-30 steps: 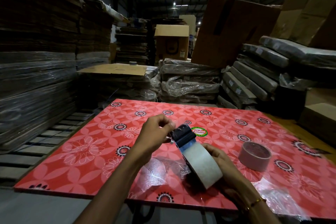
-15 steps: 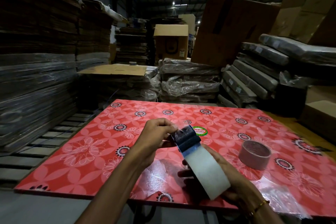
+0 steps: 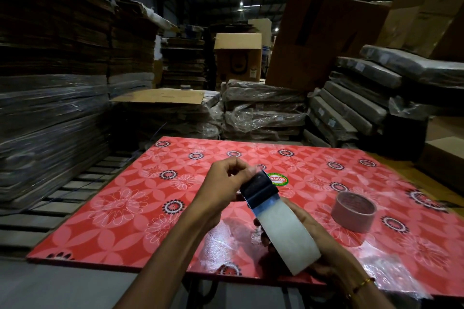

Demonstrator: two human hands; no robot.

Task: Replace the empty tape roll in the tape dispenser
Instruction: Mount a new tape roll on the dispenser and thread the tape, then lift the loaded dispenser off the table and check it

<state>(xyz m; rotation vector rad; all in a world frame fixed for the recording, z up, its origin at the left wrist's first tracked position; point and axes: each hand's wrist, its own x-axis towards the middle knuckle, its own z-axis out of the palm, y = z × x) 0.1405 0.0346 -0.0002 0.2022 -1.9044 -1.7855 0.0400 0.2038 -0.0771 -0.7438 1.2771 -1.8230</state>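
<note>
Your right hand [image 3: 324,246] is under and behind the new tape roll [image 3: 288,231], fingers curled round it from the far side; the roll's broad whitish face points up and toward you. The roll is held above the near part of the red floral table [image 3: 125,203], not touching it. The lower edge of the roll hides most of your palm; a gold bracelet [image 3: 361,285] shows at the wrist.

The dark tape dispenser [image 3: 258,187] sits at the upper end of the roll, touching it, its blue-edged plate lying over the roll's top edge. Whether the roll is fully seated on the dispenser cannot be told from this angle.

Your left hand [image 3: 223,183] is just left of the dispenser, fingers bent, thumb and fingertips pinching at the dispenser's top left corner, where a bit of clear tape end [image 3: 252,170] glints. Exactly what the fingertips hold there, film or dispenser edge, is too blurred to tell.

The empty cardboard core [image 3: 354,211] lies on its side on the table, to the right of your hands and well apart from them. Clear plastic wrap [image 3: 221,243] lies crumpled on the table beneath the roll. A round green sticker [image 3: 277,179] shows on the table just beyond the dispenser.
</note>
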